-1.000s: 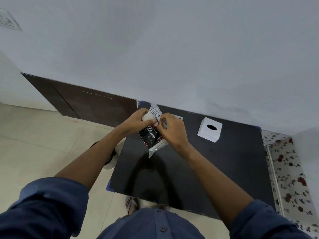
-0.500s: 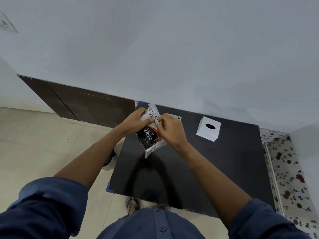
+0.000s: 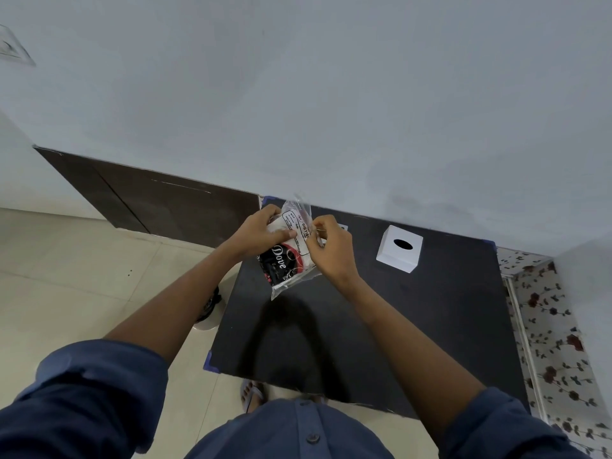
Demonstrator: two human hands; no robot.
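Observation:
A clear plastic tissue packet (image 3: 287, 261) with a black and red "Dove" print is held above the far left part of a black table (image 3: 397, 326). My left hand (image 3: 258, 233) grips the packet's upper left side, thumb laid across its front. My right hand (image 3: 331, 250) pinches the packet's top right edge between thumb and fingertips. The packet's top flap sticks up between the two hands. Its lower corner hangs free over the table.
A white cube tissue box (image 3: 399, 248) with a dark oval opening stands on the table to the right of my hands. A wall runs close behind the table. Tiled floor lies to the left, a floral-patterned surface (image 3: 556, 342) to the right.
Both hands have stayed on the packet and shifted a little up and back with it. The right hand's pinch has moved nearer the packet's top edge.

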